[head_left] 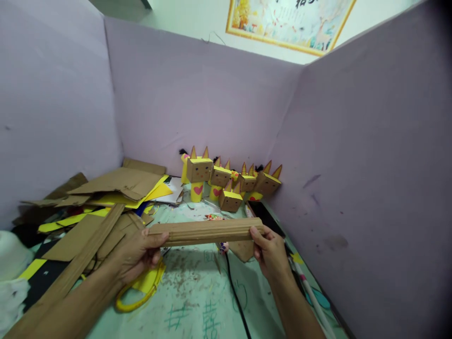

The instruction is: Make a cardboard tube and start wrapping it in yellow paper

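A long, narrow strip of brown cardboard (208, 232) with lengthwise creases is stretched level between my hands, above the table. My left hand (137, 254) is closed on its left end, thumb lying along the near face. At the other end my right hand (270, 247) pinches the strip with the thumb in front. Behind and below the strip, a patterned tool (223, 247) with a black cord (233, 282) is partly hidden, as is a flat cardboard piece (243, 251). Below my left hand lies a yellow ring-shaped thing (132, 306).
Several cardboard animal figures (199, 170) with pointed ears stand at the back. On the left is a pile of cardboard sheets (120, 183) and yellow paper. A dark flat object (266, 218) and a white stick (314, 301) lie along the right partition (360, 165).
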`<state>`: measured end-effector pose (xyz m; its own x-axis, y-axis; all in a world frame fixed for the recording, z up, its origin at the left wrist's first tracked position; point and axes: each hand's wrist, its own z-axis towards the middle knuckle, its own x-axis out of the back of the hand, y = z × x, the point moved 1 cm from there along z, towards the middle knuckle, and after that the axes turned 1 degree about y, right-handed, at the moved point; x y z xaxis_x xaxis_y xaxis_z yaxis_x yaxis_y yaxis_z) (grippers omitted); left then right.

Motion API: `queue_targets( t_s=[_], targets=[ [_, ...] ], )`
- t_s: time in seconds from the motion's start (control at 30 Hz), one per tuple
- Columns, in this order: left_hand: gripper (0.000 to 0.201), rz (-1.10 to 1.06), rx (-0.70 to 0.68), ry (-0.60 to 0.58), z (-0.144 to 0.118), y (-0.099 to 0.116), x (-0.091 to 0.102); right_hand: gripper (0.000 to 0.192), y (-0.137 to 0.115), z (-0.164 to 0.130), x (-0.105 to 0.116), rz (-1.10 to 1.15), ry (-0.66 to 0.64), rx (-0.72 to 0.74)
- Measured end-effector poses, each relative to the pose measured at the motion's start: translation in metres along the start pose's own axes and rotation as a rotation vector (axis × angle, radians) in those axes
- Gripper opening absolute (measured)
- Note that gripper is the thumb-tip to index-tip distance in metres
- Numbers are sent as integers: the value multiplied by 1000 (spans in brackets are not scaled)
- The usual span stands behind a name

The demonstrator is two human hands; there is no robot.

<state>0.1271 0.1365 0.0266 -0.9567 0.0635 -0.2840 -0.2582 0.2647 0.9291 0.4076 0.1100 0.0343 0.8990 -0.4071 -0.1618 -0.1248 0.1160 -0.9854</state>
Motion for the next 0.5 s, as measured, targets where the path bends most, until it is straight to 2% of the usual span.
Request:
queue_targets(
  t_s=[0.13,0.37,0.5],
  targets=[
    [38,30,-75,38,2,-1,6,38,1,-4,-1,-35,-11,85],
    [27,143,-205,-13,8,20,24,30,-14,-8,4,-183,-196,175],
    [26,194,-275,-7,4,29,24,27,-13,-9,7,-253,-189,245]
  ],
)
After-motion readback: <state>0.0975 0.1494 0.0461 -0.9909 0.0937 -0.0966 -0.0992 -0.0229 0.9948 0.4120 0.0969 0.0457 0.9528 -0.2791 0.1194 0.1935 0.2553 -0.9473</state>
